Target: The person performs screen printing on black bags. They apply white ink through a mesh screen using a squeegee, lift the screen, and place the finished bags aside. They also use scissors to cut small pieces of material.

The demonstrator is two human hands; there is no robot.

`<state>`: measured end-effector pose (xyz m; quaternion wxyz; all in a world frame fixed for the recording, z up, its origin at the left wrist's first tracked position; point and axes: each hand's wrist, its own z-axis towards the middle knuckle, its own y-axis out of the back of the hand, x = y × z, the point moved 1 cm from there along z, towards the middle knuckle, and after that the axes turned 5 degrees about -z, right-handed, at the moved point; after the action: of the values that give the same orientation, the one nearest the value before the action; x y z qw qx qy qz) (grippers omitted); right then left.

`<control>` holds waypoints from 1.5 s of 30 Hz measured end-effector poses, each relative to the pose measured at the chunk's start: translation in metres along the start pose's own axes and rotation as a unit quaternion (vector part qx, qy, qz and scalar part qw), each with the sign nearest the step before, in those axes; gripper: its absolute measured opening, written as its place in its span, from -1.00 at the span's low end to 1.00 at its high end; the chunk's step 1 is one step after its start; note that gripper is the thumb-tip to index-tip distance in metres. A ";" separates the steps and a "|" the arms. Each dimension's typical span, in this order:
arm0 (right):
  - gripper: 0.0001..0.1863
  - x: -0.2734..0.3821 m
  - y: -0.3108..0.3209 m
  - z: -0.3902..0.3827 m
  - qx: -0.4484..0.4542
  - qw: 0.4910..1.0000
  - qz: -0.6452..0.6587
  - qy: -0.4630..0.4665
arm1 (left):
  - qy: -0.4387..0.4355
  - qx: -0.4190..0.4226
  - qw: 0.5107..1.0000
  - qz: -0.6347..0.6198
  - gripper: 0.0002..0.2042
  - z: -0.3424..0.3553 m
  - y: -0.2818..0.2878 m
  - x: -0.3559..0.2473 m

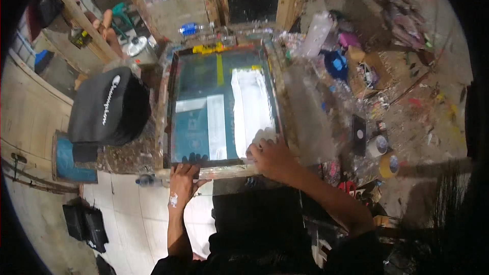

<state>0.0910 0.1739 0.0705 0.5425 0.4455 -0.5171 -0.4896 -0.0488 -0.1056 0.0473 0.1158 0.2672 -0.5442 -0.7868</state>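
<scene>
A wooden-framed printing screen (194, 76) with blue-green mesh lies before me. A broad white patch (249, 104) runs down its right side, and white strips of tape (216, 127) cross its left half. Yellow tape (219, 70) is stuck near the far end. My left hand (184, 177) grips the screen's near wooden edge, fingers on top and thumb toward the right. My right hand (272, 159) rests at the near right corner, at the bottom of the white patch. Its fingers are curled and pressed together; whatever they may hold is hidden.
To the left sits a stack of black fabric pieces (109, 104). Tape rolls (388, 165), a black flat item (359, 135) and red-handled scissors (347, 188) lie on the right. Behind are a plastic bottle (191, 29) and a paint can (138, 48). Clutter covers the far right.
</scene>
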 end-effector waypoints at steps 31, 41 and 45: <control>-0.15 -0.079 0.386 0.270 -0.252 0.967 -0.011 -0.023 | 0.439 -0.157 0.874 0.138 -0.36 -0.024 -0.072 -0.016; -0.16 -0.088 0.434 0.240 -0.329 0.940 -0.057 -0.069 | 0.234 -0.455 0.797 -0.320 -0.55 0.129 -0.015 0.009; -0.25 -0.099 0.401 0.286 -0.306 0.951 -0.007 -0.035 | 0.171 -0.476 0.823 -0.258 -0.62 0.161 0.050 0.094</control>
<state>-0.1650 0.3282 0.4747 0.6305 0.2445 -0.3581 -0.6438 -0.2202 -0.0406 0.1084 0.1130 0.4398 0.0157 -0.8908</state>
